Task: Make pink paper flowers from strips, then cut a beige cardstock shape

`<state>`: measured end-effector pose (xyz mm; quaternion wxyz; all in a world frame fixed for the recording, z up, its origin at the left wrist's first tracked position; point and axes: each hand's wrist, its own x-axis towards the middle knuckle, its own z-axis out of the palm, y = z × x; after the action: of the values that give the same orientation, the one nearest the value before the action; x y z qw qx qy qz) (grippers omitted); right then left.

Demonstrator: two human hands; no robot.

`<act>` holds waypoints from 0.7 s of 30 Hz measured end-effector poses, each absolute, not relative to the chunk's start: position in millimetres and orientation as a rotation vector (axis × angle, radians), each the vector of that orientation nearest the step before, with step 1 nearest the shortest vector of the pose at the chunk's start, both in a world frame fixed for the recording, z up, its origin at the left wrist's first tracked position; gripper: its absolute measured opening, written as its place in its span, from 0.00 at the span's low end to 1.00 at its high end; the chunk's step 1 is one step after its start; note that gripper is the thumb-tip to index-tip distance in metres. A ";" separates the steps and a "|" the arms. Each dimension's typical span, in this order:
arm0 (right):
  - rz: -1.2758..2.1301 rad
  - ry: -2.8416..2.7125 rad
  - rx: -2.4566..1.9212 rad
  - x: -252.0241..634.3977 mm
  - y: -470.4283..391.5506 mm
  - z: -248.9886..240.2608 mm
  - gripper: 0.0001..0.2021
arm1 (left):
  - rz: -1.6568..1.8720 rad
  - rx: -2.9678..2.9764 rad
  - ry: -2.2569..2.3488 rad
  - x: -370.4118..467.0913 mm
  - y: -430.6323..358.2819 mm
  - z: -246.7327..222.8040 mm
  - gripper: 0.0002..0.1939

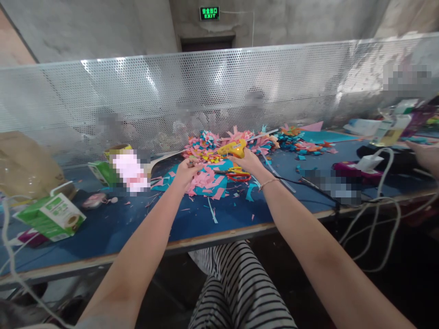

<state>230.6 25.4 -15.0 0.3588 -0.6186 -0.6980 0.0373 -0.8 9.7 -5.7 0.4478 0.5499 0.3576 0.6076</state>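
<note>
A yellow glue gun (232, 148) is in my right hand (249, 163), its nozzle pointing left and a pale glue stick (265, 134) reaching up behind it. My left hand (188, 171) is closed in a pinch left of the nozzle; what lies between its fingertips is too small to make out. Below the two hands spreads a heap of pink paper scraps (207, 179) on blue sheets. Scissors (236, 174) with red and yellow handles lie beside the scraps, under my right hand. Just behind the glue gun are bunches of pink, blue and yellow paper flowers (203, 141).
A perforated metal screen (206, 87) runs along the table's back. At left stand a green-and-white carton (55, 214), a lit phone (130, 171) and a brown bag (29, 164). White cables (394, 219) hang over the right edge, near another person's hand (425, 155).
</note>
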 end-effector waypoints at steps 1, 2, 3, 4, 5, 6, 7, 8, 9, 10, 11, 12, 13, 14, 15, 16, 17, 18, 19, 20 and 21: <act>0.092 -1.781 -1.620 229.3 24.2 -14.6 0.27 | 1.508 1.360 0.885 -0.8 9.7 -5.9 0.15; 0.095 -1.758 -1.652 228.0 22.8 -14.2 0.27 | 1.508 1.359 0.882 -0.7 9.7 -6.0 0.15; 0.096 -1.743 -1.682 226.6 21.4 -13.8 0.26 | 1.506 1.356 0.877 -0.6 9.7 -5.9 0.15; 0.083 -1.750 -1.705 225.1 20.1 -13.4 0.25 | 1.503 1.351 0.870 -0.5 9.5 -5.7 0.15; 0.067 -1.766 -1.719 223.7 18.9 -13.2 0.24 | 1.502 1.345 0.862 -0.3 9.3 -5.5 0.15; 0.050 -1.786 -1.726 222.3 18.1 -13.3 0.23 | 1.502 1.340 0.853 -0.1 9.0 -5.2 0.15; 0.031 -1.806 -1.728 221.1 17.5 -13.5 0.22 | 1.505 1.334 0.847 0.2 8.7 -4.8 0.15; 0.012 -1.824 -1.724 219.9 17.3 -13.9 0.21 | 1.508 1.331 0.844 0.4 8.2 -4.5 0.16; -0.006 -1.842 -1.715 218.9 17.2 -14.3 0.21 | 1.507 1.332 0.845 0.6 7.8 -4.2 0.16; -0.024 -1.859 -1.706 218.1 17.4 -14.8 0.20 | 1.502 1.334 0.849 0.8 7.4 -3.9 0.16; -0.041 -1.875 -1.696 217.3 17.6 -15.3 0.20 | 1.495 1.337 0.854 1.0 7.0 -3.7 0.16; -0.057 -1.891 -1.685 216.6 17.9 -15.7 0.19 | 1.486 1.340 0.861 1.1 6.7 -3.6 0.16; -0.070 -1.906 -1.675 216.0 18.0 -16.0 0.19 | 1.477 1.343 0.867 1.3 6.5 -3.5 0.16; -0.081 -1.920 -1.666 215.3 18.1 -16.3 0.19 | 1.471 1.344 0.872 1.5 6.4 -3.6 0.16; -0.091 -1.931 -1.656 214.7 17.9 -16.4 0.19 | 1.468 1.345 0.875 1.7 6.3 -3.7 0.16; -0.100 -1.940 -1.645 214.1 17.6 -16.5 0.19 | 1.467 1.348 0.877 1.9 6.3 -3.7 0.16; -0.107 -1.950 -1.632 213.5 17.2 -16.6 0.19 | 1.466 1.351 0.878 2.2 6.2 -3.8 0.16; -0.114 -1.959 -1.620 212.9 16.7 -16.6 0.19 | 1.464 1.354 0.879 2.5 6.1 -3.7 0.16; -0.120 -1.968 -1.609 212.3 16.1 -16.7 0.19 | 1.463 1.355 0.880 2.8 5.8 -3.5 0.16; -0.125 -1.977 -1.599 211.8 15.6 -16.7 0.20 | 1.461 1.356 0.881 3.2 5.4 -3.2 0.16; -0.129 -1.982 -1.595 211.4 15.2 -16.7 0.20 | 1.460 1.357 0.883 3.5 4.9 -2.8 0.16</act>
<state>211.4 15.2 -16.7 0.2930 -0.5986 -0.7439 -0.0484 3.5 4.9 -2.8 0.4625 0.5520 0.3591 0.5937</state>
